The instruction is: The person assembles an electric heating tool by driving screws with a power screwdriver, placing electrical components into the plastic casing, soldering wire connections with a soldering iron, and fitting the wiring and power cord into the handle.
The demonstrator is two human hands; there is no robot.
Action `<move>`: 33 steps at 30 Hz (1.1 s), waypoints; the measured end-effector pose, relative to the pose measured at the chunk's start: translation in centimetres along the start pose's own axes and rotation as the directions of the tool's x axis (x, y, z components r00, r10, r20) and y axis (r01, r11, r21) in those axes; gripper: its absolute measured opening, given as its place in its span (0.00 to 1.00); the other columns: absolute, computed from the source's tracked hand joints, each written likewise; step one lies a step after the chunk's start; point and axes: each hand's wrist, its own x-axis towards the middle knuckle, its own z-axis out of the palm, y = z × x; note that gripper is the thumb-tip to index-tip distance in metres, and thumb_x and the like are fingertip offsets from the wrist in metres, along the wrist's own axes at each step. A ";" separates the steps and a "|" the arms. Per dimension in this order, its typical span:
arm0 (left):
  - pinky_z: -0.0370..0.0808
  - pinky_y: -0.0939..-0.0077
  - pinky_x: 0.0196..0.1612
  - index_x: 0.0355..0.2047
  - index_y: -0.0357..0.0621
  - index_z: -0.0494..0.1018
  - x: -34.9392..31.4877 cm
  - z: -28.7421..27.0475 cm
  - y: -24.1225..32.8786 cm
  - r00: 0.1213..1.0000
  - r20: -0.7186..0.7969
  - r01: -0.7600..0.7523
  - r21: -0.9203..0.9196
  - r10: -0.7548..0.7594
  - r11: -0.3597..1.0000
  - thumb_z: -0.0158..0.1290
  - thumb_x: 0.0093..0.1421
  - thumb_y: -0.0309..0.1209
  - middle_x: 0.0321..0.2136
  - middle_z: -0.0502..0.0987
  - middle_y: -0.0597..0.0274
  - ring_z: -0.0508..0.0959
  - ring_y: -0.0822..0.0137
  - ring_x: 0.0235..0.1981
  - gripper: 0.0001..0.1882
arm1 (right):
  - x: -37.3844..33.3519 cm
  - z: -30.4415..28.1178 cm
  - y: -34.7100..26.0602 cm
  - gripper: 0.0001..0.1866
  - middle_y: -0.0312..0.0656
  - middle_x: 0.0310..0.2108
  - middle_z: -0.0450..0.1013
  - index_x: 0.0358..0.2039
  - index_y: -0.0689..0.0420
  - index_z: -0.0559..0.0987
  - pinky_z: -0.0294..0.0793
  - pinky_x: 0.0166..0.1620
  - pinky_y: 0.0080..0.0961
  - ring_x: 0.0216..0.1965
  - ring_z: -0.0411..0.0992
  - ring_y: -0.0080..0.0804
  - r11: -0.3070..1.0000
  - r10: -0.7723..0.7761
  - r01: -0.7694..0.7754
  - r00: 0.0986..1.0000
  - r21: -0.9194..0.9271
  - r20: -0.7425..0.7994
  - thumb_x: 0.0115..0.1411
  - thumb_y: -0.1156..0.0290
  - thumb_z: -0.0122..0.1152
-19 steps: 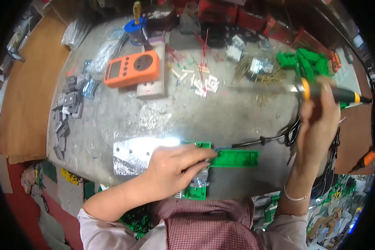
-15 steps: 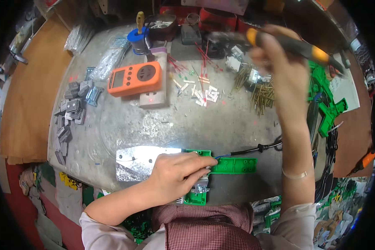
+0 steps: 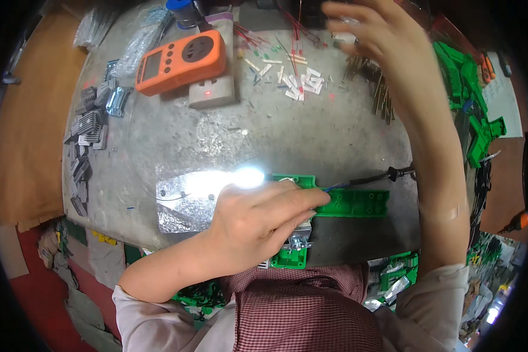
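Near the front of the worktable, my left hand [image 3: 264,214] is closed over a T-shaped green plastic housing [image 3: 358,203], its fingertips pressing at the junction. Under those fingers a metal part [image 3: 299,242] sits in the housing; what exactly they pinch is hidden. A black cable [image 3: 369,178] with blue wire showing runs from the housing toward the right. My right hand [image 3: 369,32] is raised at the far right, above brass-coloured screws [image 3: 384,102]. Its fingers are stretched apart, and nothing shows in them.
An orange meter [image 3: 182,61] leans on a white power strip [image 3: 212,94]. White sleeves [image 3: 305,82] and red-wired parts lie at the back middle. Grey finned blocks [image 3: 88,129] line the left side; green housings [image 3: 460,73] stack at right. A shiny sheet [image 3: 185,202] lies beside my left hand.
The black-and-yellow screwdriver that my right hand held is out of it and no longer visible. That hand's fingers have spread. The view has shifted; my left hand stays on the housing.
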 end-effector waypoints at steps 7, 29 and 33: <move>0.71 0.76 0.21 0.35 0.41 0.81 -0.1 -0.3 0.8 0.997 0.070 0.034 0.039 -0.037 0.999 0.64 0.45 0.20 0.21 0.78 0.59 0.78 0.65 0.20 0.14 | -20.4 0.1 -0.4 0.22 0.50 0.48 0.72 0.46 0.64 0.70 0.73 0.28 0.15 0.28 0.74 0.21 0.995 0.103 -0.102 0.993 -0.013 0.057 0.51 0.82 0.66; 0.72 0.76 0.23 0.38 0.41 0.80 0.1 -0.6 0.8 0.988 0.134 0.065 0.091 -0.077 0.994 0.64 0.47 0.20 0.24 0.80 0.60 0.79 0.65 0.21 0.15 | -21.9 2.9 0.8 0.26 0.45 0.53 0.69 0.48 0.59 0.75 0.74 0.22 0.16 0.24 0.73 0.20 0.940 0.105 -0.051 0.984 -0.336 0.146 0.50 0.66 0.73; 0.73 0.76 0.25 0.37 0.39 0.80 0.4 -1.0 1.3 0.974 0.184 0.119 0.094 -0.134 0.988 0.63 0.48 0.20 0.26 0.80 0.57 0.80 0.64 0.24 0.14 | -21.9 2.9 0.8 0.24 0.45 0.53 0.69 0.47 0.58 0.76 0.74 0.23 0.16 0.24 0.73 0.20 0.941 0.103 -0.048 0.983 -0.336 0.150 0.51 0.65 0.72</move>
